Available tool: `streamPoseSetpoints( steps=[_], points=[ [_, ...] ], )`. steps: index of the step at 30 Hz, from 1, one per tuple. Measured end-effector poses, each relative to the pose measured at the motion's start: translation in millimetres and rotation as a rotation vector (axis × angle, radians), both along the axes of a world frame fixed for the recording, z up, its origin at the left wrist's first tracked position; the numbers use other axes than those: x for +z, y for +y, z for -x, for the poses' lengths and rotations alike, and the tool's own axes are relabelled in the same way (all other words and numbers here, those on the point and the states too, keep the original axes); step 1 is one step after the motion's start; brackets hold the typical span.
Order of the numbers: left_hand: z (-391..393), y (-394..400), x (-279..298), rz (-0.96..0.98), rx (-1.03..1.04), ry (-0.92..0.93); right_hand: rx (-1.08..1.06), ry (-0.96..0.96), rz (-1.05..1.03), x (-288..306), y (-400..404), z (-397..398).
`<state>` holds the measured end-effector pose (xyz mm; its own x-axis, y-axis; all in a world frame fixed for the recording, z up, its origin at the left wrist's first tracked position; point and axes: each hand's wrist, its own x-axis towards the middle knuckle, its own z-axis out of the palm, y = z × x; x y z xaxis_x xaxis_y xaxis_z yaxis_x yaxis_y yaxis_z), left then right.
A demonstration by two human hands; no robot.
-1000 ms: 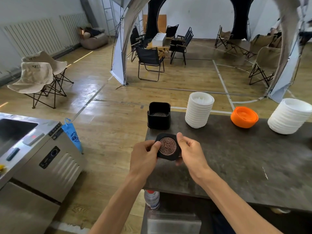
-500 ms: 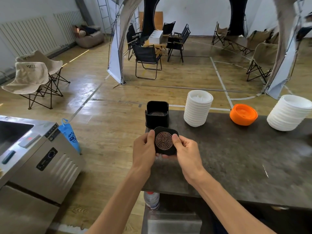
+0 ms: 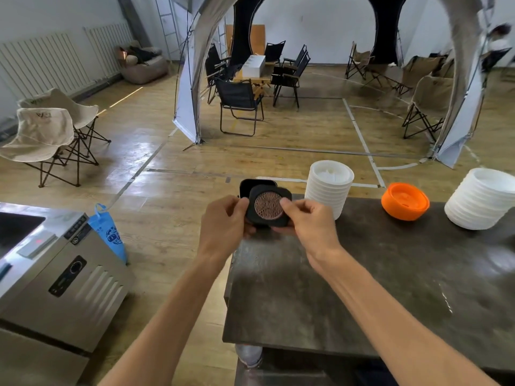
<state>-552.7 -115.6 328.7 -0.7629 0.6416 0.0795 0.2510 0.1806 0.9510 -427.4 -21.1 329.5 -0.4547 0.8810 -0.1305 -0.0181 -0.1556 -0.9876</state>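
Pinching a rounded-square black coaster [image 3: 269, 206] with patterned copper disc, left hand [image 3: 223, 227] and right hand [image 3: 309, 227] grip its edges.

A black rounded-square coaster [image 3: 269, 206] with a round coppery patterned inlay is tilted face-up, pinched at both sides above the far left corner of the dark worktop [image 3: 362, 274].

No legible text; only blurred marks on beige chair [image 3: 41, 129], blue bag [image 3: 109, 235]

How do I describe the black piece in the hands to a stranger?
Find the dark table. At its far left corner, the left hand and right hand hold a black squarish piece. Its coppery patterned face distinguishes it from the black holder behind.
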Motion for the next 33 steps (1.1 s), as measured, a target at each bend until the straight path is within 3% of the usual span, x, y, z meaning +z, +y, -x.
streamPoseSetpoints(
  steps=[5,9,11,24,33],
  points=[
    [49,36,25,0.147,0.032,0.135,0.035,-0.312,-0.246,27,50,43],
    [69,56,18,0.379,0.037,0.249,0.080,-0.691,-0.437,13,78,73],
    [70,59,9,0.473,0.036,0.314,0.122,-0.791,-0.435,1,82,81],
    [73,70,-16,0.699,-0.040,0.366,0.131,-0.833,-0.332,-22,75,80],
    [58,59,-5,0.537,0.016,0.370,0.101,-0.749,-0.354,-14,68,68]
  ],
)
